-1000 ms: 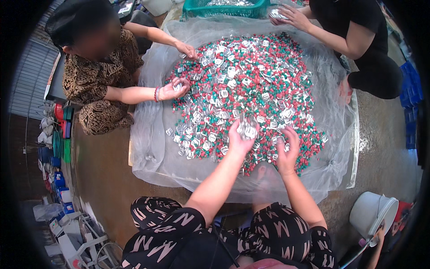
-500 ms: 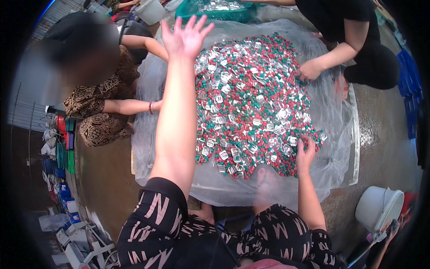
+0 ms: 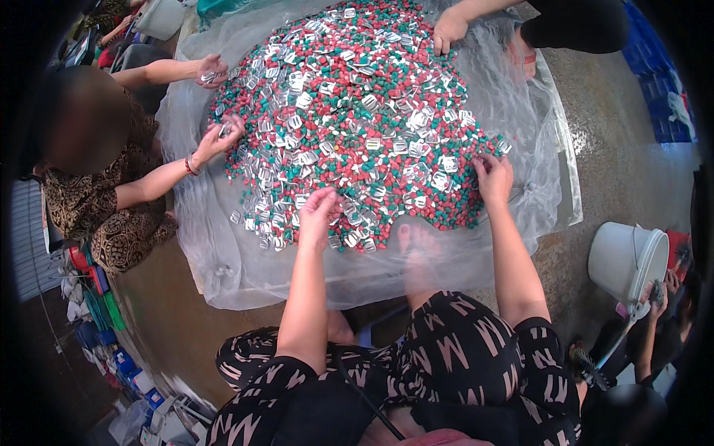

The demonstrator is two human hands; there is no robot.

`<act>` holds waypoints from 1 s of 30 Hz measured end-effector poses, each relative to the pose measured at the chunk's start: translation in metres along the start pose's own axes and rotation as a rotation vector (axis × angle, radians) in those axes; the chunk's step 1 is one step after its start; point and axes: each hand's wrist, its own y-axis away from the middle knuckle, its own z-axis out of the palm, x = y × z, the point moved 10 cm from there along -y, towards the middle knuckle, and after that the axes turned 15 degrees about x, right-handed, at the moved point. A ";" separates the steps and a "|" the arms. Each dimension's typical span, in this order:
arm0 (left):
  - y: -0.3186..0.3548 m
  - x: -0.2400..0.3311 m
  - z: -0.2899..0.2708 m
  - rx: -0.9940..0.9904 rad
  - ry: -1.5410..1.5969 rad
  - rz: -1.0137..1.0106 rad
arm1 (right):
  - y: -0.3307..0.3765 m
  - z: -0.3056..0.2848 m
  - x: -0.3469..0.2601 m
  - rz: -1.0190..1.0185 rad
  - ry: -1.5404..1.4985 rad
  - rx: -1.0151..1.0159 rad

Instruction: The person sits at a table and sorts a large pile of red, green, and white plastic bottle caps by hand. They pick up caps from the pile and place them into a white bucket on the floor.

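A wide pile of small red, green and white pellet-like pieces (image 3: 357, 160), mixed with many flat silvery slotted pieces (image 3: 370, 102), lies in front of me on a translucent plastic sheet (image 3: 245, 286). At the pile's near edge, my left hand (image 3: 318, 211) is closed in a pinch, and whatever is between its fingertips is too small to make out. My right hand (image 3: 497, 180) reaches the pile's right edge with thumb and fingers curled together among the pieces; what they grip is hidden.
A co-worker's two hands (image 3: 223, 132) hold silvery pieces on the left. Another person's hand (image 3: 449, 30) touches the pile's far right. My bare foot (image 3: 416, 241) rests beside the near edge. A white bucket (image 3: 621, 256) stands right; blue crates (image 3: 654, 74) stand far right.
My left hand, stretched far forward with spread fingers, has come back to the pile's near edge and closed. My right hand stays at the right edge. The co-worker's hands on the left now show.
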 end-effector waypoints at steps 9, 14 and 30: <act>0.026 0.012 0.071 -0.035 -0.309 0.409 | 0.005 0.024 -0.038 0.001 -0.135 -0.135; 0.096 0.029 0.207 -0.360 -0.576 1.161 | -0.004 0.024 0.052 1.053 -0.961 -0.039; 0.036 -0.021 0.107 -0.299 0.020 -0.090 | -0.048 0.039 0.132 0.442 0.114 -0.282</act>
